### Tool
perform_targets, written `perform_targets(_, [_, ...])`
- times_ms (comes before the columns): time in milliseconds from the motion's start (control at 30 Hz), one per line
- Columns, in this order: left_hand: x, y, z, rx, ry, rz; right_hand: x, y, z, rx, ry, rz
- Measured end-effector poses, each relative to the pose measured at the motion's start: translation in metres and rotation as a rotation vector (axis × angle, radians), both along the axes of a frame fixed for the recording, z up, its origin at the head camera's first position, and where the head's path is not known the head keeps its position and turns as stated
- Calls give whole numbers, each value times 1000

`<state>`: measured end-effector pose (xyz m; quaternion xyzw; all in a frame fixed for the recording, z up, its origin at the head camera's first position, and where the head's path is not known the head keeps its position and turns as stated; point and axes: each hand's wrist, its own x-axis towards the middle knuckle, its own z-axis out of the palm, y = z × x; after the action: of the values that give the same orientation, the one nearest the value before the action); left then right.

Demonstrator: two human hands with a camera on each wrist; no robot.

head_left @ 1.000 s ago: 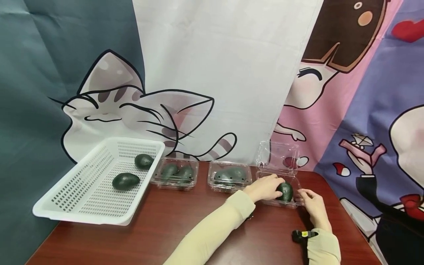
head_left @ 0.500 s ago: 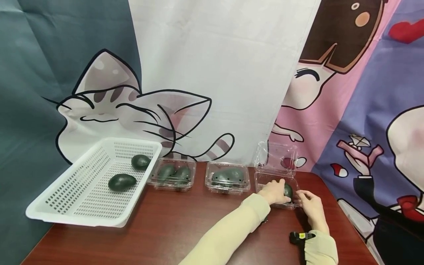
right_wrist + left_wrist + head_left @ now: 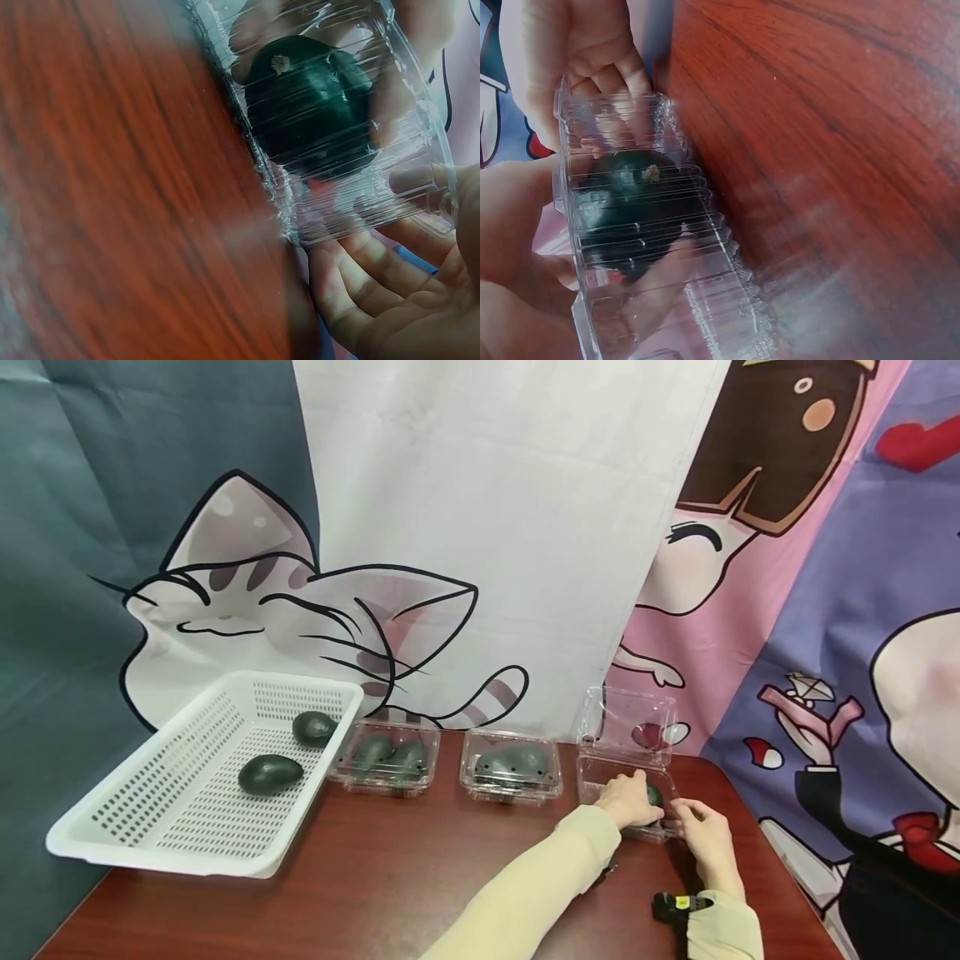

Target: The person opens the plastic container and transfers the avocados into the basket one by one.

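Note:
A clear plastic clamshell box (image 3: 592,770) stands at the back right of the table, its lid (image 3: 628,727) raised against the backdrop. Inside it is a dark green avocado (image 3: 311,109), its stem end showing through the ribbed wall in both wrist views. My left hand (image 3: 628,800) reaches into the box and grips the avocado, hiding most of it in the head view. At the box's right side, my right hand (image 3: 707,837) pinches the rim of the wall between thumb and fingers, with other fingers (image 3: 367,277) beneath and beside the wall.
Two closed clamshell boxes, the left one (image 3: 385,758) and the middle one (image 3: 512,766), stand along the back edge, with avocados inside. A white perforated basket (image 3: 168,860) on the left holds two avocados (image 3: 270,774). A printed cloth backdrop (image 3: 480,527) hangs behind the table (image 3: 375,877).
My left hand has shifted right with the avocado, toward the right end of the box, and now covers more of it. My right hand keeps its place at the box wall.

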<state>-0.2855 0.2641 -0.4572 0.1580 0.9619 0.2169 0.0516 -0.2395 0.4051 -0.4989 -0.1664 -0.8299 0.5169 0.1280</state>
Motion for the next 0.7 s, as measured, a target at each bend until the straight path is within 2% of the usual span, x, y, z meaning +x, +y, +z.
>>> perform_targets(200, [2,-3,-2,44,19,-24,2,1,-1,-13,3,-9])
perform_targets(367, [2,-8,1,86,36,-59,4,3,0,-18,0,-15])
perform_targets(567, [-1,-24,11,120,90,-129,3,3,0,-21,3,-7])
perform_targets(700, [-4,-41,22,119,130,-158,2,5,-1,-24,1,-3])
